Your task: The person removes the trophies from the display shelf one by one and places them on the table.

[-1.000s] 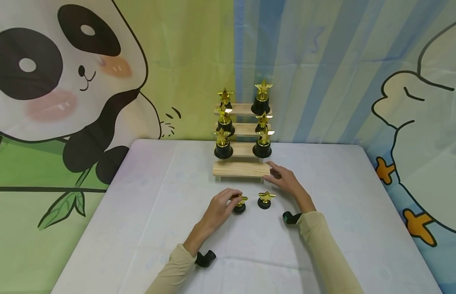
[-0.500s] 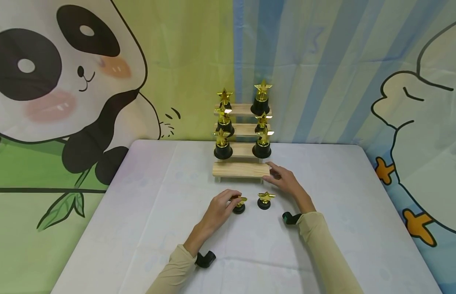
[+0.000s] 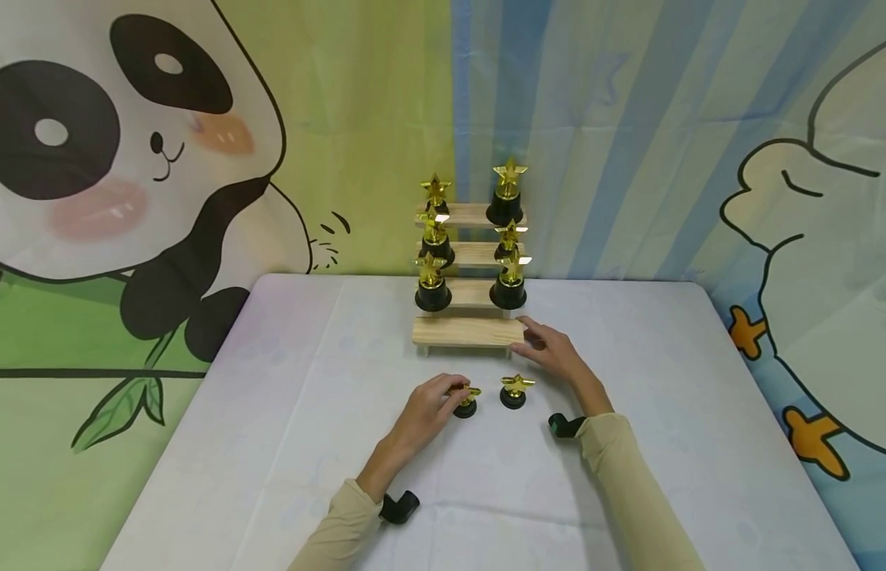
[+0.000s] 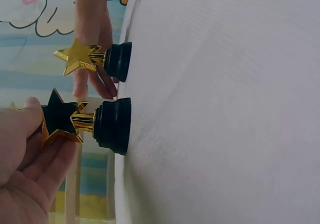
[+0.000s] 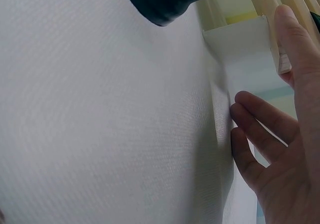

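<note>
In the head view, my left hand (image 3: pixel 424 412) pinches the gold star of a small trophy (image 3: pixel 466 407) between thumb and fingers. Its black base (image 4: pixel 114 126) stands on the table in the left wrist view. A second star trophy (image 3: pixel 513 392) stands upright just right of it, untouched. My right hand (image 3: pixel 553 353) holds the right end of the lowest board of a wooden tiered stand (image 3: pixel 467 331). The right wrist view has the thumb (image 5: pixel 295 38) against that board, with the other fingers (image 5: pixel 260 134) loosely extended down by the tablecloth.
Star trophies stand in pairs on the upper three tiers, such as the front-left one (image 3: pixel 433 284) and the top-right one (image 3: pixel 507 193). A white cloth covers the table (image 3: pixel 328 333). Behind the stand hangs a cartoon-printed curtain (image 3: pixel 371 119).
Both hands keep almost the same places. The left hand's grip on the star shows only a slight shift, and the whole head view has dropped a few pixels.
</note>
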The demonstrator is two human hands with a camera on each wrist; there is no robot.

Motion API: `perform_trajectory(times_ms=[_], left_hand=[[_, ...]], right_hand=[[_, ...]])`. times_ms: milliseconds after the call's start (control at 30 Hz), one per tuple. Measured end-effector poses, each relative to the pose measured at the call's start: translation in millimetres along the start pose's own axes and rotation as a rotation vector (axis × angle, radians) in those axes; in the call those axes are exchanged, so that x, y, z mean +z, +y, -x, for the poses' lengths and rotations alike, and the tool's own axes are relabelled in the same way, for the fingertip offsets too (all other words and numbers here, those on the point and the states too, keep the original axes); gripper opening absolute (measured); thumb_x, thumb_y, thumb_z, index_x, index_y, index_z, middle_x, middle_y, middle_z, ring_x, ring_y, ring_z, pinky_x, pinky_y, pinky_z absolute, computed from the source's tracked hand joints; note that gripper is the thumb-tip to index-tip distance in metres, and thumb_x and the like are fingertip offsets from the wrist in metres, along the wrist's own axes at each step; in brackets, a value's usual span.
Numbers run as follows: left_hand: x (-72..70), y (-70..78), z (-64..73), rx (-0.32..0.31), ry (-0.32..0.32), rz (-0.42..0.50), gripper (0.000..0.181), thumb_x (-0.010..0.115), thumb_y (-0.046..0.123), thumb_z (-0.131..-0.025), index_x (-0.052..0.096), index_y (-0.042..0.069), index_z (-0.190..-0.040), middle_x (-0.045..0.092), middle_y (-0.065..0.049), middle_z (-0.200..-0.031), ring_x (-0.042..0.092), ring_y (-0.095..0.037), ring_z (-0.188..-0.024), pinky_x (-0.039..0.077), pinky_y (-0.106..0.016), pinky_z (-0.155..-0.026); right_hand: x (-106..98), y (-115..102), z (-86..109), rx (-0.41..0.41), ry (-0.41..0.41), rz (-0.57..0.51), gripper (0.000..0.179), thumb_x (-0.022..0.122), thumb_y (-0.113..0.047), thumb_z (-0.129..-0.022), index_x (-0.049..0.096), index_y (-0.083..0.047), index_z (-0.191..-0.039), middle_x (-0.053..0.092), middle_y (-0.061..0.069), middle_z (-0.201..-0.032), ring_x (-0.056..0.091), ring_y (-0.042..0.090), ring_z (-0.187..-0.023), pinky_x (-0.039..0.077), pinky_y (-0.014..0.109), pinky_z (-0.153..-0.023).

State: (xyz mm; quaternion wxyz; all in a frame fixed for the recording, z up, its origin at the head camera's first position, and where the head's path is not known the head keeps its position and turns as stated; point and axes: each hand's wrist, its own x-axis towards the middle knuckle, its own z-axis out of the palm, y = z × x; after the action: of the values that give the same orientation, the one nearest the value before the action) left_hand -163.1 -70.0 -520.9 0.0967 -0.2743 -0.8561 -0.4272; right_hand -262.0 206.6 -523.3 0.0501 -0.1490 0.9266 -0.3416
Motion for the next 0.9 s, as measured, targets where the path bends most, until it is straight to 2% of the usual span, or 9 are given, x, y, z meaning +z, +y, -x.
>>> perform_trajectory(times_ms=[300,633,900], left_hand=[[1.0,-0.8,1.2,0.017,0.003,-0.011,0.020,0.064,0.016,-0.093,0.068,0.003,-0.108,0.070,-0.002,-0.099,0.066,-0.011,-0.090,0.057,-0.023,-0.077],[0.3,-2.9,2.4,0.023,-0.018,-0.031,0.021,0.065,0.016,-0.093,0.067,0.003,-0.110,0.070,-0.003,-0.100,0.067,-0.012,-0.092,0.057,-0.026,-0.078],[-2.4,-5.5,3.8,-0.008,-0.030,-0.024,0.035,0.067,0.021,-0.092,0.061,0.003,-0.121,0.069,-0.007,-0.110,0.067,-0.018,-0.104,0.056,-0.031,-0.088]], right_hand=[[-1.0,-0.8,0.3,0.008,0.001,-0.006,0.070,0.062,-0.051,-0.091,0.040,-0.016,-0.148,0.061,0.023,-0.129,0.059,0.037,-0.118,0.047,0.052,-0.102],[0.4,-0.1,-0.7,0.020,-0.008,-0.001,0.068,0.062,-0.051,-0.091,0.041,-0.019,-0.147,0.060,0.022,-0.130,0.059,0.036,-0.119,0.046,0.052,-0.103],[1.3,0.4,0.3,0.017,-0.007,-0.009,0.068,0.061,-0.050,-0.092,0.040,-0.018,-0.148,0.060,0.023,-0.131,0.058,0.037,-0.120,0.045,0.053,-0.103]])
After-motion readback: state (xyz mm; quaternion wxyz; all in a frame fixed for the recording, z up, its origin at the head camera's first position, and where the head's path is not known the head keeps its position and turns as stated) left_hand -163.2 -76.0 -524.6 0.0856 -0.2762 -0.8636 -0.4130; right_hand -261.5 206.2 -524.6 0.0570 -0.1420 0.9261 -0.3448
